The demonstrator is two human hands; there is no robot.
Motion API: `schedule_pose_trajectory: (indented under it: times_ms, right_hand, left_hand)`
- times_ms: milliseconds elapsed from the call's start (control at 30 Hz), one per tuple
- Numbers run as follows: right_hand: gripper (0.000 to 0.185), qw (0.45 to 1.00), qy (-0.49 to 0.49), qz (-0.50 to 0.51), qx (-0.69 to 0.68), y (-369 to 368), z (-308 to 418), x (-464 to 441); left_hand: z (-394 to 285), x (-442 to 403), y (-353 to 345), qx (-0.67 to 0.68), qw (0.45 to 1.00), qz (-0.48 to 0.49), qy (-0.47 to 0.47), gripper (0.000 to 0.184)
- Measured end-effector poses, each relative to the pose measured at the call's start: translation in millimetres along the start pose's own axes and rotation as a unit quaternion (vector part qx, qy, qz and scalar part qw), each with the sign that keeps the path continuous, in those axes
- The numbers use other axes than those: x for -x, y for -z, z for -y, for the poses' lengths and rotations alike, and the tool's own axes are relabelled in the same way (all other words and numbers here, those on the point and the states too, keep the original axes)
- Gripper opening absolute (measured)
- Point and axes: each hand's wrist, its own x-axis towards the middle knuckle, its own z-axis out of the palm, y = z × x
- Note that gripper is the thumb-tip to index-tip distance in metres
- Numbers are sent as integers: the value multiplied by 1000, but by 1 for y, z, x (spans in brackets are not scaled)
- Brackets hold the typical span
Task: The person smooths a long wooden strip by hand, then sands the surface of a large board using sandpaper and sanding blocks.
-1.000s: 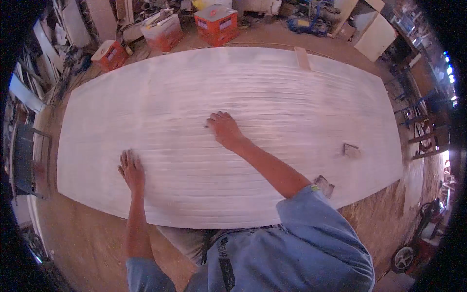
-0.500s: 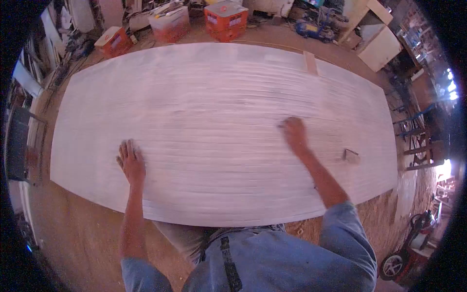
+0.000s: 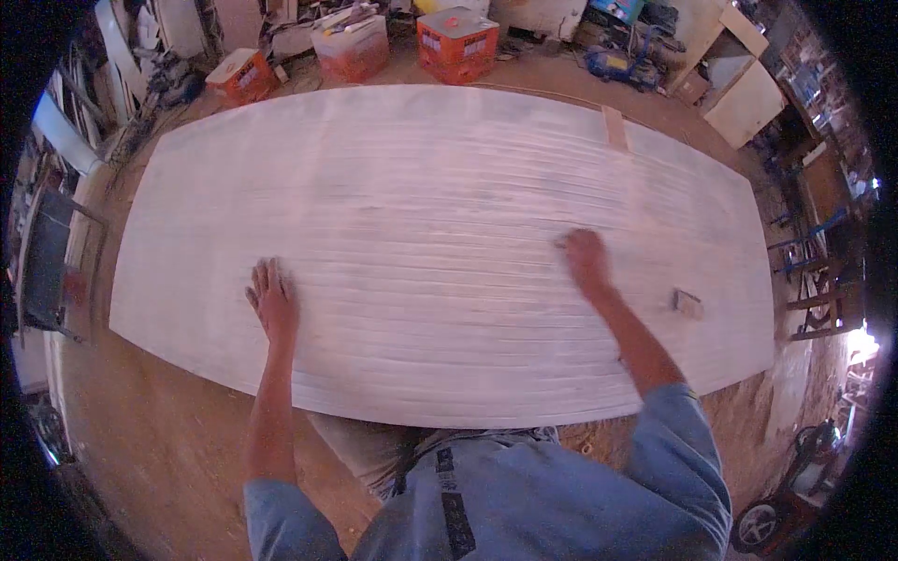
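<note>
A large pale board (image 3: 421, 365), marked with many lengthwise lines, lies flat in front of me. My left hand (image 3: 273, 297) rests on its left part, palm down with the fingers spread. Right of the middle, my right hand (image 3: 588, 260) is closed on the board's surface. A small dark bit shows at its fingertips, too blurred to name. To the right of that hand a small block (image 3: 687, 303) with a dark edge lies on the board. A short brown strip (image 3: 615, 129) sits at the board's far edge.
Beyond the far edge stand orange-red boxes (image 3: 457, 47) and a clear bin (image 3: 350, 49) with things on top. A blue machine (image 3: 617, 64) and a pale cabinet (image 3: 744, 101) are at the back right. A wheeled machine (image 3: 758, 525) stands at the lower right.
The whole view has shifted slightly, so everything appears a little further right. My right hand stays closed at nearly the same place on the board; my left hand still lies flat.
</note>
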Motion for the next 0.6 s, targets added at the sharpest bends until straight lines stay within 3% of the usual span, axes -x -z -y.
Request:
schedule_pose_trajectory:
  times_ms: [33, 100, 200, 267, 300, 333, 367, 400, 500, 533, 600]
  right_hand:
    - [23, 997, -25, -52, 52, 6, -28, 19]
    - [25, 997, -67, 20, -21, 54, -15, 18]
    - [25, 1000, 6, -8, -29, 7, 10, -7]
    - [24, 991, 83, -46, -90, -31, 74, -49]
    - [21, 994, 93, -8, -48, -42, 117, -76]
    - [19, 988, 142, -35, -53, -70, 155, -102]
    - [18, 982, 115, -43, -140, -90, 200, -131]
    - [17, 975, 154, -79, -136, -94, 246, -156]
    - [19, 980, 164, 21, -112, -91, 332, -209]
    - [19, 981, 159, 15, -111, -83, 327, -210]
    - [21, 975, 169, 94, -112, -67, 307, -202]
  left_hand:
    - [2, -2, -4, -26, 1000, 14, 7, 48]
    - [2, -2, -7, -34, 999, 15, 12, 49]
    - [1, -4, -9, -50, 999, 12, 10, 49]
    - [0, -2, -8, -59, 998, 11, 8, 50]
    - [-5, -1, -8, -42, 999, 8, 9, 50]
    - [-8, 0, -4, -25, 1000, 4, 11, 50]
    - [-11, 1, 2, -15, 1000, 1, 8, 50]
    - [-8, 1, 3, -20, 1000, -3, 14, 50]
    - [-9, -4, 4, -6, 1000, -16, -3, 50]
    - [-10, -4, 8, 2, 1000, -2, 13, 49]
    - [-10, -3, 10, 15, 1000, 11, 25, 49]
